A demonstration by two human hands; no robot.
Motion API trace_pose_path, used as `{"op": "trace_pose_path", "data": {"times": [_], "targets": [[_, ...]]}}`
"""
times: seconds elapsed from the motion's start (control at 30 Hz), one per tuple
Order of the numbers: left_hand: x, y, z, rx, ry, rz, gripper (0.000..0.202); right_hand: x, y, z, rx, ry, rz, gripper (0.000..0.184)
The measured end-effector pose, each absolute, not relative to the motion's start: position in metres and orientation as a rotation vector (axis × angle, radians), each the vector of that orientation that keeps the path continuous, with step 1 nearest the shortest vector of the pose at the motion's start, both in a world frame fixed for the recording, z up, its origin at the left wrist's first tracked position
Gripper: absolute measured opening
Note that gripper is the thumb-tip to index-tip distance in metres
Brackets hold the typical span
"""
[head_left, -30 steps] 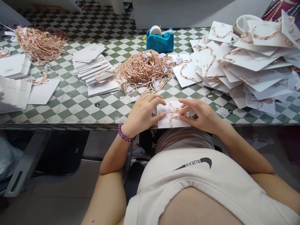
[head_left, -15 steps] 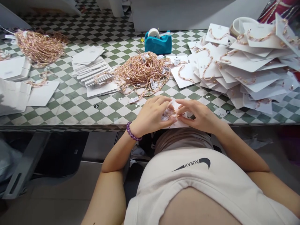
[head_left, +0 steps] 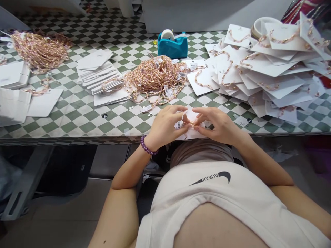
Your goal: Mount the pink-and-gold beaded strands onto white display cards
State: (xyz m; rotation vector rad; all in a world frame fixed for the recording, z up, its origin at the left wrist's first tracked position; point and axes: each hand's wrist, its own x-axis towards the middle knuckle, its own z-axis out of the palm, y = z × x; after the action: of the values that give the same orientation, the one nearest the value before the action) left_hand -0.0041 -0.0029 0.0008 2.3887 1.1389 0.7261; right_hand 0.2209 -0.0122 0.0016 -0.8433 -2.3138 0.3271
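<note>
At the checkered table [head_left: 116,120], the left hand [head_left: 165,125] and right hand [head_left: 219,125] are pinching a beaded bracelet [head_left: 192,124] on a white card [head_left: 191,115]. This fiddly bit is calling for steady fingertips.

Bright, even light, dark shadow under the table [head_left: 77,120], hands [head_left: 165,127] [head_left: 219,125] perhaps slightly soft — edges bowed

We are holding our left hand [head_left: 165,126] and our right hand [head_left: 217,125] very near each other — the fingers are curling inward, almost meeting — while our left forearm [head_left: 129,168] and right forearm [head_left: 261,162] are slanting toward our middle.
</note>
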Motion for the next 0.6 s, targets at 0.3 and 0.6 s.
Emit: {"op": "trace_pose_path", "data": {"times": [0.3,0.6], "targets": [[-0.003,-0.002,0.000,2.435,1.157,0.728,0.014,0.223,-0.005,0.017,-0.834,-2.144,0.427,0.013],[-0.003,-0.002,0.002,2.404,1.169,0.705,0.014,0.222,-0.004,0.043,-0.896,-2.375,0.797,0.014]]}}
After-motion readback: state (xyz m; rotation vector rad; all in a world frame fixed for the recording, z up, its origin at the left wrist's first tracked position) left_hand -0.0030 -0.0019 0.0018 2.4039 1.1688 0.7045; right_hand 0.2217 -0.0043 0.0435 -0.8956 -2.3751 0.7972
